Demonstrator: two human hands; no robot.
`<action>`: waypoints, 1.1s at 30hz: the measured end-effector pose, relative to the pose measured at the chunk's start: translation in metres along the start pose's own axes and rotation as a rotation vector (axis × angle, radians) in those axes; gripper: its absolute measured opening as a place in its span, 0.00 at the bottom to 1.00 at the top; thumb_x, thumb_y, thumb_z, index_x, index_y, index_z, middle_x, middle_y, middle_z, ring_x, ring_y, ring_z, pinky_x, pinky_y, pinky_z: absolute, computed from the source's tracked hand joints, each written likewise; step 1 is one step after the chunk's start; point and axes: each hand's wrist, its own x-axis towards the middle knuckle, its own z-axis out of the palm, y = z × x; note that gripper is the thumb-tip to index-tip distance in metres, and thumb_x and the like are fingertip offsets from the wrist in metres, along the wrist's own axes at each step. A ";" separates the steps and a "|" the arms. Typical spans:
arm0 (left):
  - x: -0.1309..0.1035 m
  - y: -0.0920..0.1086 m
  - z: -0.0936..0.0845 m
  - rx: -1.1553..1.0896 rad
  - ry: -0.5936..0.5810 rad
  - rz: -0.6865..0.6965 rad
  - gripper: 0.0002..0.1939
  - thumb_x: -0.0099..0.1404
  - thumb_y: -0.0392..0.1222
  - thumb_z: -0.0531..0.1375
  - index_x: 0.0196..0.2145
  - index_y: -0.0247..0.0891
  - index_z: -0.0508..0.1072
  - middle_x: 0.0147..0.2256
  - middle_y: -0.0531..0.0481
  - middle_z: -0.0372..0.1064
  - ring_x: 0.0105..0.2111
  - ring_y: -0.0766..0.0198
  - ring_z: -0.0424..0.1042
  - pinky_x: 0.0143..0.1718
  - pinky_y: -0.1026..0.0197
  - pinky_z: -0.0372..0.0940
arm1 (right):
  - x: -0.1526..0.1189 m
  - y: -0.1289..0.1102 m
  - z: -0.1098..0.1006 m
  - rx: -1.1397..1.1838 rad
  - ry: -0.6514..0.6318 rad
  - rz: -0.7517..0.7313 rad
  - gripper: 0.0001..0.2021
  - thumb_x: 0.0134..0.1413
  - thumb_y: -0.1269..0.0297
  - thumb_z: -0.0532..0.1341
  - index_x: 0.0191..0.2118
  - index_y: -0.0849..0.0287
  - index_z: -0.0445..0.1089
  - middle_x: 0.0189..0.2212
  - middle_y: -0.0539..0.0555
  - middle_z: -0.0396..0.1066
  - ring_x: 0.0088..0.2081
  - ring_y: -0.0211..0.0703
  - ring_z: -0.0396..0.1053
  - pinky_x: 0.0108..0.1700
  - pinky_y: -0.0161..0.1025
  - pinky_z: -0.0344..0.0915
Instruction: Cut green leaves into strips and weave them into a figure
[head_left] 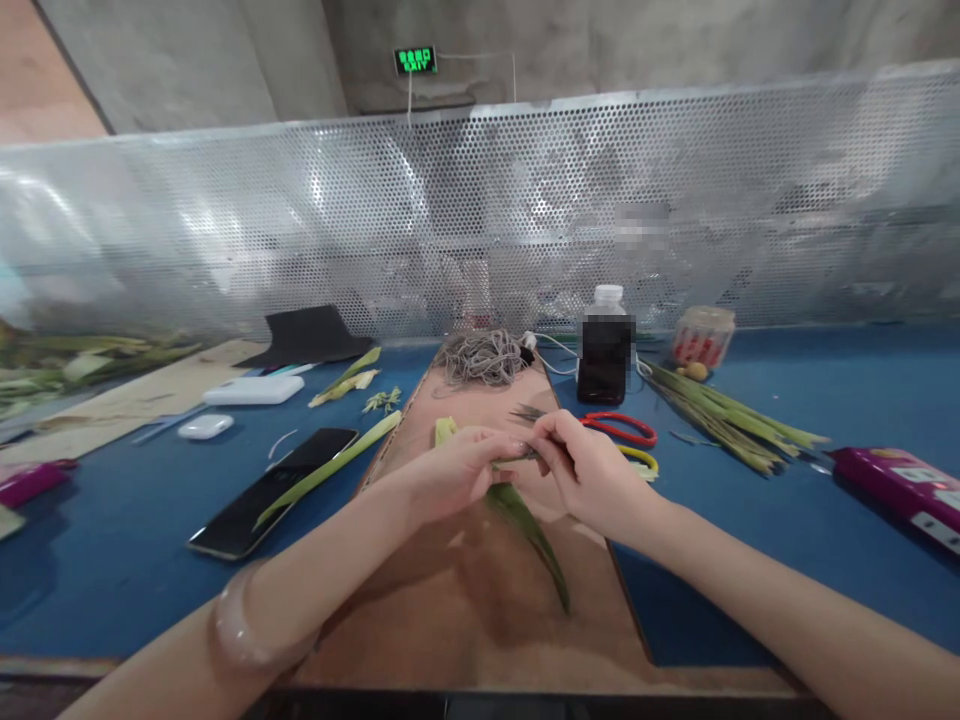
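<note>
Above a brown board (pixel 480 610), my two hands meet near the middle of the view. My left hand (pixel 461 470) is closed around a green leaf (pixel 529 525), whose tip hangs toward the lower right; a pale end shows above the fingers. The fingers of my right hand (pixel 581 460) are pinched together at the leaf beside my left fingertips. Thin dark points stick out just above the right fingers; what they belong to is hidden. Red-handled scissors (pixel 622 428) and a yellow handle (pixel 641 460) lie right of my right hand.
Grey string (pixel 484 358) is heaped at the board's far end. Left lie a phone (pixel 274 490) with a leaf strip across it, a white case (pixel 206 427) and a white box (pixel 253 390). Right are a dark bottle (pixel 604 360), a jar (pixel 703 338), leaves (pixel 727 415) and a purple packet (pixel 904 485).
</note>
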 end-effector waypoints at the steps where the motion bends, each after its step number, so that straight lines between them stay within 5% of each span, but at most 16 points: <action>1: 0.000 0.000 0.000 -0.003 -0.001 -0.003 0.09 0.56 0.36 0.54 0.31 0.35 0.74 0.36 0.46 0.72 0.41 0.60 0.67 0.46 0.56 0.57 | 0.000 0.000 0.000 -0.006 0.001 -0.002 0.04 0.55 0.72 0.48 0.32 0.58 0.56 0.20 0.48 0.62 0.21 0.35 0.60 0.24 0.31 0.54; 19: -0.004 0.004 0.004 0.100 -0.024 0.031 0.10 0.56 0.37 0.57 0.36 0.34 0.75 0.35 0.46 0.73 0.39 0.60 0.68 0.44 0.59 0.57 | -0.001 -0.003 0.003 0.015 0.030 0.018 0.04 0.56 0.71 0.47 0.30 0.58 0.54 0.19 0.46 0.57 0.19 0.34 0.55 0.23 0.31 0.50; 28: 0.000 0.004 0.003 0.589 0.208 0.182 0.07 0.53 0.39 0.58 0.30 0.38 0.75 0.41 0.48 0.66 0.41 0.60 0.66 0.41 0.60 0.60 | 0.000 0.003 0.006 0.034 0.016 0.035 0.06 0.57 0.69 0.46 0.30 0.58 0.56 0.21 0.49 0.60 0.23 0.36 0.58 0.26 0.32 0.53; 33: 0.002 0.003 0.006 0.834 0.337 0.297 0.06 0.53 0.40 0.58 0.28 0.37 0.73 0.37 0.48 0.63 0.39 0.60 0.65 0.42 0.58 0.59 | 0.002 0.003 0.007 0.065 0.031 0.063 0.06 0.57 0.69 0.46 0.29 0.58 0.55 0.21 0.48 0.60 0.23 0.36 0.57 0.26 0.31 0.53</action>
